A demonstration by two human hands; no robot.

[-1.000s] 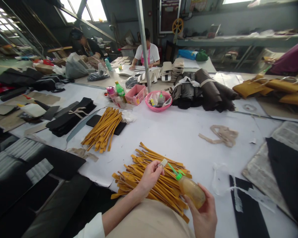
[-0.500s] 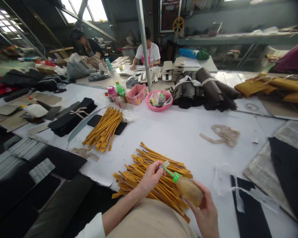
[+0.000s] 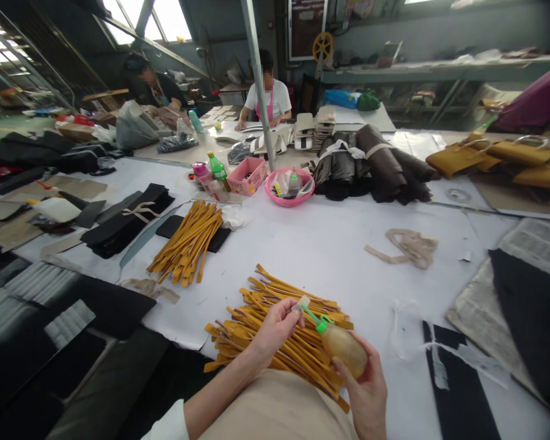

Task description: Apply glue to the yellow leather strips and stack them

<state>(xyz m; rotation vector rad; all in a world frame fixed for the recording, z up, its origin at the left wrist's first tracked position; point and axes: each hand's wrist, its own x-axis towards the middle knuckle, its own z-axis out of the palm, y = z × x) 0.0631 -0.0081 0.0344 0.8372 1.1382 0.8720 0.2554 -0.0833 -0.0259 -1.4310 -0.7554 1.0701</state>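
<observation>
My right hand (image 3: pixel 365 391) is wrapped round a small squeeze bottle (image 3: pixel 343 345) of yellowish liquid with a green nozzle pointing up and left. My left hand (image 3: pixel 275 327) pinches a small pale piece (image 3: pixel 301 302) at the nozzle's tip. Both hands hover over a heap of yellow strips (image 3: pixel 284 330) on the white table (image 3: pixel 330 244) right in front of me. A tan sheet (image 3: pixel 279 406) lies over my lap below the hands.
A second pile of yellow strips (image 3: pixel 187 239) lies further left, by black bundled pieces (image 3: pixel 126 220). A pink bowl (image 3: pixel 288 185), a pink basket (image 3: pixel 248 175) and bottles stand behind. Dark leather rolls (image 3: pixel 376 164), a beige scrap (image 3: pixel 406 246), and two people at the far table.
The bottle's nozzle has swung left to meet the pale piece in my left hand, and both hands have closed together slightly. The view has shifted a little.
</observation>
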